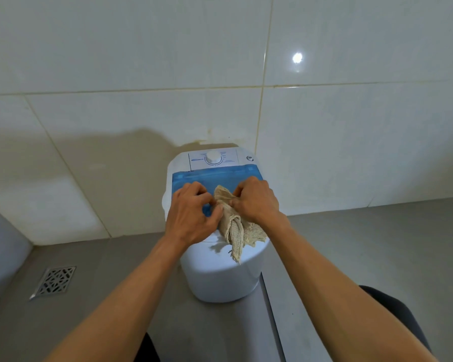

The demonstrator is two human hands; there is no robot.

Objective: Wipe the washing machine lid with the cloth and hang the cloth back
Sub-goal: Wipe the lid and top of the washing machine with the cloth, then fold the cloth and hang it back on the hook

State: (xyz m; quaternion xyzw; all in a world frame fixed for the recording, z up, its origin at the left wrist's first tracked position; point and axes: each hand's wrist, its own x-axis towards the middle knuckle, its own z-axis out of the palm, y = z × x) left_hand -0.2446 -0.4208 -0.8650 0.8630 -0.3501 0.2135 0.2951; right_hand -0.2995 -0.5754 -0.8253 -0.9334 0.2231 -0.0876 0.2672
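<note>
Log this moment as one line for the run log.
both hands bunching cloth | cloth on lid | wipe underway | not hung

Frame centre: white washing machine (220, 278) with translucent blue lid (215, 177); beige open-weave cloth (233, 226). Lower left: silver lattice-patterned floor drain (54, 282) in grey floor (110, 304).

Hands (220, 205) hide most of the blue lid (215, 176).

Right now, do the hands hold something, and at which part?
Both hold the cloth at its upper, bunched end: left hand on its left side, right hand on its right. Its lower end hangs over the washing machine lid.
</note>
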